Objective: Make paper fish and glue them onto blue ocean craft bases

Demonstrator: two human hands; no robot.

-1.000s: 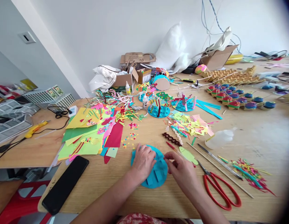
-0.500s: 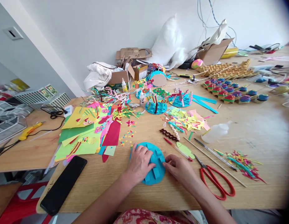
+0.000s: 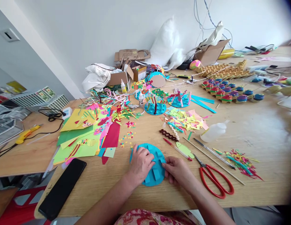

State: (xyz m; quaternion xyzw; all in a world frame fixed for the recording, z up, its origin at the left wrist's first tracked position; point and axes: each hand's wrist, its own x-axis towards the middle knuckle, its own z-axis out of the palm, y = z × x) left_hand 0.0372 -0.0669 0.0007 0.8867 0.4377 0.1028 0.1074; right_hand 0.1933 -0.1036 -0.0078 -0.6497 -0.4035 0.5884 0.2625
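A round blue paper disc [image 3: 152,181] with folded blue paper strips standing up on it lies on the table in front of me. My left hand [image 3: 142,161] covers its left part, fingers bent and pressing on it. At the right edge, my right hand [image 3: 175,168] has thumb and forefinger pinched on a blue strip or the rim; which of these is partly hidden by the fingers. Just beyond are a light green paper fish [image 3: 185,150], a red pen [image 3: 176,148] and brown twisted pipe cleaners [image 3: 169,135]. Red-handled scissors [image 3: 214,179] lie to the right.
A black phone [image 3: 63,189] lies at the front left, below stacked coloured paper [image 3: 77,147]. Behind stand decorated blue discs [image 3: 155,107] and glue bottles [image 3: 141,98]. A wooden stick [image 3: 213,161], a clear bottle [image 3: 213,132] and paper shreds [image 3: 244,162] are on the right.
My right fingers have shifted slightly along the disc's right edge and closed in on it. The left hand stays on the disc. The whole view has shifted a little.
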